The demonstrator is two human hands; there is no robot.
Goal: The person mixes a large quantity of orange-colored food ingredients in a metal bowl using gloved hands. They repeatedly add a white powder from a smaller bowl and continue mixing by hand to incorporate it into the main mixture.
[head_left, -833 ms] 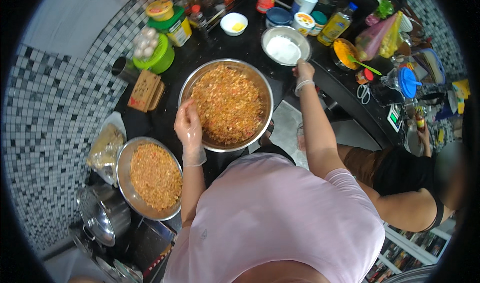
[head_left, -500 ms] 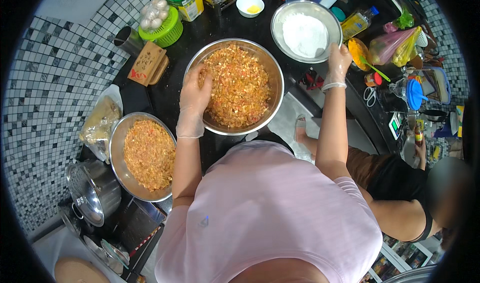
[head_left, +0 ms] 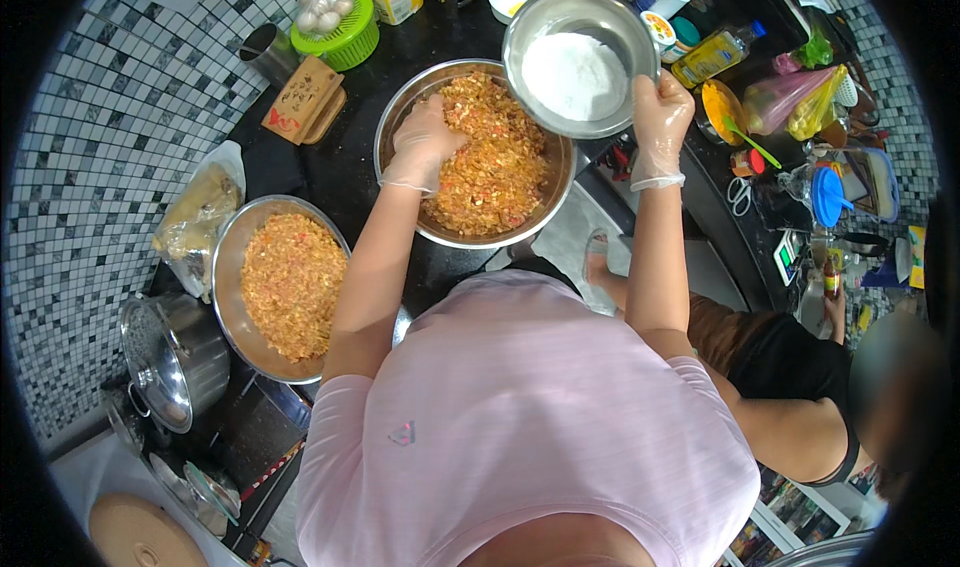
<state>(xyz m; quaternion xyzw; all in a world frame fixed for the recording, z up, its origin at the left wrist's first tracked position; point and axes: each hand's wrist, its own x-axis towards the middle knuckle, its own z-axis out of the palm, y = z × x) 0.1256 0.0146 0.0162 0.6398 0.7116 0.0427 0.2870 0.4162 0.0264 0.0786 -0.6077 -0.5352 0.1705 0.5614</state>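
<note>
My right hand (head_left: 661, 127), in a clear plastic glove, grips the rim of a metal bowl (head_left: 520, 42) at its right side. White powder (head_left: 575, 77) lies in that bowl, which is raised and overlaps the upper right of a large steel mixing bowl (head_left: 562, 172). In the mixing bowl is a chopped orange-brown mixture (head_left: 490, 172) with red and pale bits. Also gloved, my left hand (head_left: 427, 139) rests open on the mixture's left part, thumb apart; some fingertips are hard to make out.
A second bowl (head_left: 228, 297) of similar mixture stands left, beside a lidded pot (head_left: 195, 357). Wooden blocks (head_left: 300, 102), a green basket (head_left: 340, 42) of eggs and a small white bowl (head_left: 505, 5) line the back. Another person (head_left: 790, 397) is at the right.
My right hand has brought the powder bowl left, over the mixing bowl's edge. My left hand has moved from the left rim further inward over the mixture.
</note>
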